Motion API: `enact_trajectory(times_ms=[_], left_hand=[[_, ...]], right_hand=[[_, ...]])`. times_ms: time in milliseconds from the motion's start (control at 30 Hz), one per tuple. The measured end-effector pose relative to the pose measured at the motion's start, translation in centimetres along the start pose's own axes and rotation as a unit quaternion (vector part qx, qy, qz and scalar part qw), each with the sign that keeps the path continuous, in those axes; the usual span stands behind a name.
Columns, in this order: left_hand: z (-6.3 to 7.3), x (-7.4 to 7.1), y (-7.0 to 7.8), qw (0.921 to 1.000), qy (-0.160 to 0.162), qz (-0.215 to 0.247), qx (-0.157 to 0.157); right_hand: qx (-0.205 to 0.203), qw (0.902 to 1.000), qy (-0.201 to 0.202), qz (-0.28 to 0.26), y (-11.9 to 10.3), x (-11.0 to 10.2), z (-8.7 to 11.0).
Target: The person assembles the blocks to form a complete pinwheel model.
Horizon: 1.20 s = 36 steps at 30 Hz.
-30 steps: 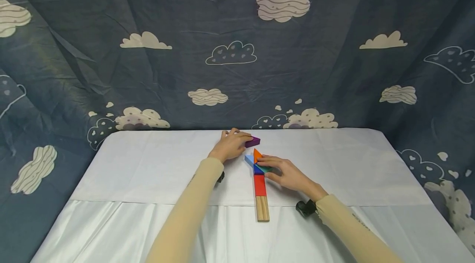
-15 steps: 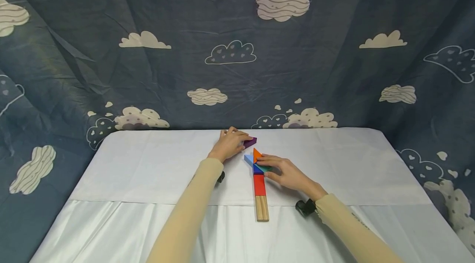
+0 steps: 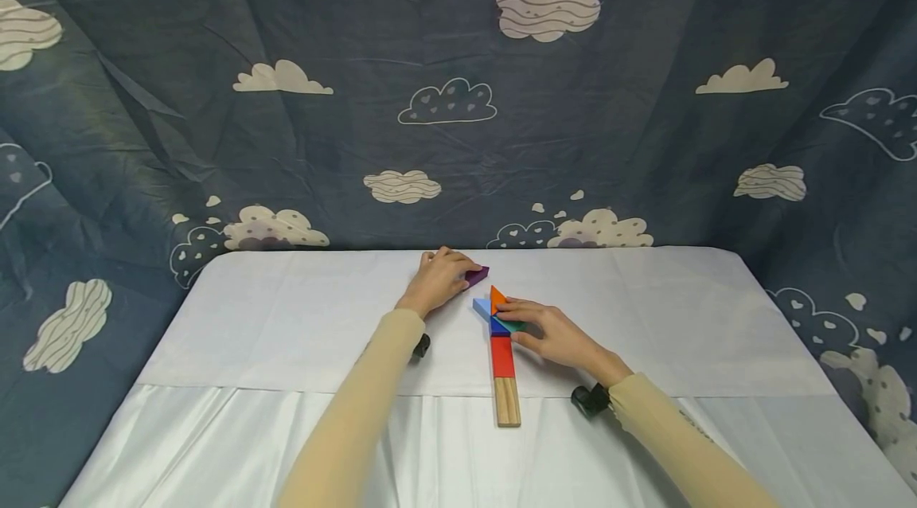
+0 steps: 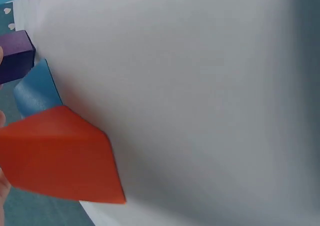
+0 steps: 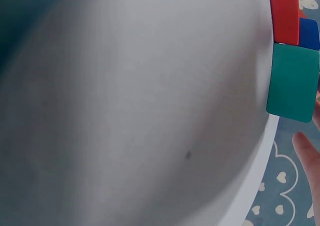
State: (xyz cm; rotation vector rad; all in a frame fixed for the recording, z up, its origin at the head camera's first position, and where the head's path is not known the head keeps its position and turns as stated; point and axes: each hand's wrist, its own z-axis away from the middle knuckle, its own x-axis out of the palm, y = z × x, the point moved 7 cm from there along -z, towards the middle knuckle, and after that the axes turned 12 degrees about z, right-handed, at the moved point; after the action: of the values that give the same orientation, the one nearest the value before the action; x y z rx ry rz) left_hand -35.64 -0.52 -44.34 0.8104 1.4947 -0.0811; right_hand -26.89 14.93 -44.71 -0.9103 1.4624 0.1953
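Note:
My left hand [image 3: 437,283], near the table's far edge, pinches a purple block [image 3: 479,275] between fingers and thumb. Nearer to me, a row of blocks lies on the cloth, with an orange triangle [image 3: 496,298] at its far end. Beside that sit a light blue block [image 3: 481,307], a dark blue block [image 3: 497,329] and a green block [image 3: 511,326]. My right hand [image 3: 555,335] holds the green block, its fingers over the far side and thumb on the near side. The right wrist view shows the green block [image 5: 293,83] large, with fingertips at the edge.
The row continues toward me with a red block [image 3: 503,357] and a plain wooden block [image 3: 507,403]. A white cloth [image 3: 236,333] covers the table. Behind stands a dark curtain [image 3: 609,134] with cloud prints.
My left hand has shifted slightly left with the purple block, which has turned a little and shows less. The right hand and the row of blocks have stayed in place.

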Motion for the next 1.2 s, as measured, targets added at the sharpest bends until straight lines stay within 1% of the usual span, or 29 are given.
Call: enact_trajectory(times_ms=[133, 267, 533, 633, 733, 900, 1033, 1200], left_hand=[[0.6, -0.7, 0.0, 0.9992, 0.020, 0.025, 0.023], [1.4, -1.3, -0.1, 0.9977, 0.032, 0.043, 0.042], [3.3, -2.4, -0.2, 0.9957, 0.034, 0.067, 0.055], [4.0, -3.0, -0.1, 0.9937, 0.034, 0.086, 0.063], [4.6, -3.3, 0.1, 0.9923, 0.023, 0.101, 0.068], [5.6, -3.2, 0.3, 0.9901, -0.013, 0.114, 0.082], [6.2, -2.9, 0.6, 0.9869, -0.037, 0.123, 0.098], [6.7, -2.0, 0.9, 0.9855, -0.065, 0.114, 0.108]], right_hand=[[0.006, 1.0000, -0.004, -0.001, 0.1, 0.0, 0.0], [0.007, 1.0000, -0.005, 0.000, 0.1, 0.1, -0.1], [0.008, 1.0000, -0.004, 0.002, 0.1, 0.0, 0.1], [0.014, 0.9999, -0.007, 0.001, 0.2, 0.1, 0.1], [0.017, 0.9998, -0.009, 0.000, 0.3, 0.1, 0.1], [0.015, 0.9999, -0.005, 0.001, 0.2, 0.1, 0.0], [0.018, 0.9998, -0.009, 0.002, 0.2, 0.1, 0.0], [0.023, 0.9996, -0.017, 0.000, 0.1, 0.1, 0.0]])
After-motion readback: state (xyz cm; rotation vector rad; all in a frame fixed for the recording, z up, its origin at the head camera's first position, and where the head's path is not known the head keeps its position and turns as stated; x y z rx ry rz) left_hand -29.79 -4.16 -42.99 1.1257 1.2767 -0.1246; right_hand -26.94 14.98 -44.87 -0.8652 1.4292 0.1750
